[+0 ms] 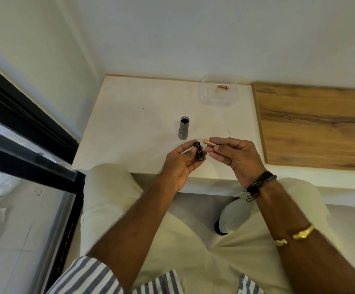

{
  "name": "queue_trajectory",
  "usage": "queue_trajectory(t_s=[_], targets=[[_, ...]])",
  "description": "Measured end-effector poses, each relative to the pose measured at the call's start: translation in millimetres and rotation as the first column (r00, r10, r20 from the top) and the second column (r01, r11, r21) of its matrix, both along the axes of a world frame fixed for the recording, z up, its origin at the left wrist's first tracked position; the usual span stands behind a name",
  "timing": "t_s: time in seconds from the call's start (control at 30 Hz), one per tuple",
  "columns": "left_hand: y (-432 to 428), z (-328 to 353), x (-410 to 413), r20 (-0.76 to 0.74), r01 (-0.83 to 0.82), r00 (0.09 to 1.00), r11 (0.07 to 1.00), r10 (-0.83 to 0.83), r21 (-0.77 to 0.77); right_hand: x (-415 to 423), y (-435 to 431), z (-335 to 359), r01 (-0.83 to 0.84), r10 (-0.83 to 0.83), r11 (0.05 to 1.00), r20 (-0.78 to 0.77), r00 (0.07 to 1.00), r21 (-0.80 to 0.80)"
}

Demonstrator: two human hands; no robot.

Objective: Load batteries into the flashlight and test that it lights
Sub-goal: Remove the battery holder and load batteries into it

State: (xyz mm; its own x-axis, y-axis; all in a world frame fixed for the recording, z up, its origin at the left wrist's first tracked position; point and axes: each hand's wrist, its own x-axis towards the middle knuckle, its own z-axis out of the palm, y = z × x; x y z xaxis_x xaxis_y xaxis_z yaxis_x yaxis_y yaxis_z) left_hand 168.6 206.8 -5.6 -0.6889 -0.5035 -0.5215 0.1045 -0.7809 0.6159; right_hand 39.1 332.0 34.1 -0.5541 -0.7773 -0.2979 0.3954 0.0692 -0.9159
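Head view, looking down on a white tabletop (134, 124). The person's left hand (178, 166) is curled about a short black cylindrical battery carrier (199, 151), pinched between thumb and fingers along its sides with one end uppermost. The right hand (239, 157) is closed in a fingertip pinch on a small copper-coloured cylindrical battery (209, 143), gripped at its rear half so that the free end points toward the carrier, at about 9 o'clock from the fingers. Battery and carrier lie just beside each other and appear not yet to touch, though the gap is too small to judge firmly.

The grey metal flashlight body (184, 128) stands upright on the table with its open end up, at 12 o'clock from the left hand and apart from both hands. A clear plastic container (202, 96) sits at 1 o'clock near the far edge, holding one further copper-coloured battery (223, 87). A wood-grain board (321, 124) lies at 3 o'clock.

Handling, by judgement: the battery is light, rigid and smooth, so it may slip or roll; a pinch behind its midpoint leaves the leading end free to enter a slot. The carrier is probably stiff plastic, best held by its flanks with the slots unobstructed. The flashlight body is rigid and top-light when standing; it is best gripped round the barrel.
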Motion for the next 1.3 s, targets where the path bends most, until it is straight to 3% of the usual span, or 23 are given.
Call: queue_trajectory(t_s=[0.1, 0.23, 0.4, 0.53, 1.03, 1.13, 1.3], targets=[[0.1, -1.1, 0.9, -0.002, -0.017, 1.000, 1.000, 0.017, -0.010, 5.3, 4.3, 1.5, 0.021, 0.018, 0.991, -0.286, 0.958, 0.133], [1.2, -1.6, 1.1, 0.004, -0.010, 1.000, 1.000, 0.010, -0.025, 15.0, 6.8, 1.5, 0.087, 0.107, 0.959, -0.630, 0.769, 0.270], [2.8, -2.5, 2.6, -0.003, 0.009, 1.000, 1.000, -0.009, -0.018, 23.8, 4.4, 4.9, 0.084, 0.185, 0.958, -0.815, 0.549, 0.275], [3.1, -3.2, 5.4, -0.017, 0.041, 0.999, 0.999, -0.041, 0.000, 26.8, 2.5, 4.6, 0.069, 0.210, 0.959, -0.850, 0.483, 0.276], [4.1, -3.0, 7.3, -0.040, 0.039, 0.999, 0.998, -0.037, 0.056, 29.3, -0.8, -3.4, 0.040, 0.165, 0.976, -0.843, 0.512, 0.215], [2.9, -2.6, 5.8, -0.041, 0.031, 0.999, 0.998, -0.029, 0.054, 28.4, -1.1, -8.8, 0.068, 0.103, 0.982, -0.798, 0.594, 0.178], [2.2, -4.1, 2.9, -0.041, 0.030, 0.999, 0.996, -0.026, 0.088, 11.9, -9.2, -17.0, 0.295, -0.173, 0.947, -0.573, 0.802, 0.128]])
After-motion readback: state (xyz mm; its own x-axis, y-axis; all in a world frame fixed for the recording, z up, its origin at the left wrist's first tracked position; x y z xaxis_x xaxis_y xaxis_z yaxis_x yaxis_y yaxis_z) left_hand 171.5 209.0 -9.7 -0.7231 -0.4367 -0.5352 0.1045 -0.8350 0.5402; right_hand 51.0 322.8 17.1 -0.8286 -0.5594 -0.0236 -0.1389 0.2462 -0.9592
